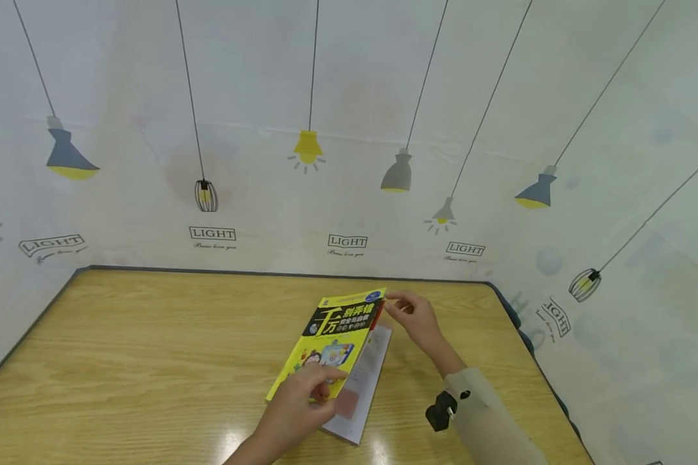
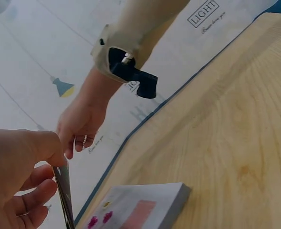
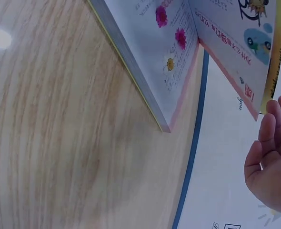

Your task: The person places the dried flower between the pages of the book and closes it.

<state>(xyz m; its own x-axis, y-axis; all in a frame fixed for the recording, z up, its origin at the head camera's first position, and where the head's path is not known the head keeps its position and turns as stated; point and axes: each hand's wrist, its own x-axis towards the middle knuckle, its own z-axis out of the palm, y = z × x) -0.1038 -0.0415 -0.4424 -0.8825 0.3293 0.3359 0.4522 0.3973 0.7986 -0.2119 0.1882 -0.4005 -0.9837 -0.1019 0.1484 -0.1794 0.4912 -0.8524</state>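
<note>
A paperback book (image 1: 355, 387) with a yellow and black cover (image 1: 308, 349) lies on the wooden table, its front cover, perhaps with some pages, lifted at a slant. My left hand (image 1: 302, 400) pinches the cover's lower right edge, the index finger lying across it; the left wrist view shows the other fingers curled beside this edge (image 2: 64, 195). Close to the cover's upper right corner is my right hand (image 1: 415, 320), fingers loosely bent. Its fingertips lie at the corner (image 3: 263, 107) in the right wrist view; whether they touch is hard to tell. Printed pages (image 3: 171, 43) show inside.
The wooden table (image 1: 151, 342) has a dark edge strip and meets a pale wall (image 1: 256, 84) printed with hanging lamps and LIGHT labels. A black device (image 1: 440, 411) is strapped to the right wrist over a beige sleeve (image 1: 494, 420).
</note>
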